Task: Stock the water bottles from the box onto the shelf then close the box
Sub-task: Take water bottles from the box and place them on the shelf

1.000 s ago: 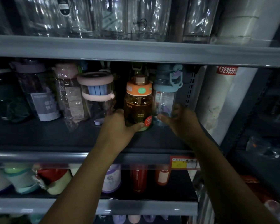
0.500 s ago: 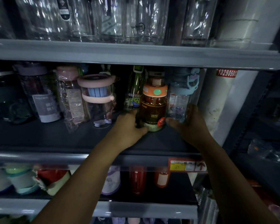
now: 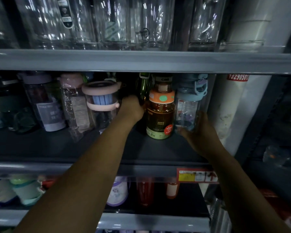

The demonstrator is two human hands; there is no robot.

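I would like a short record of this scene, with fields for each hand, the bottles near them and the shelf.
left hand: beside the amber plastic bottle with orange cap, fingers hidden
right hand: holds the base of the clear plastic bottle with blue lid
amber bottle: upright, between both hands
dark green bottle: behind the amber bottle, partly hidden
grey metal shelf: middle level, carries these bottles

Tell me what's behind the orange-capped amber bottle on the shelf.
A green bottle stands behind it, leftward, its lower part covered by the left grip. The amber bottle hides anything directly behind.
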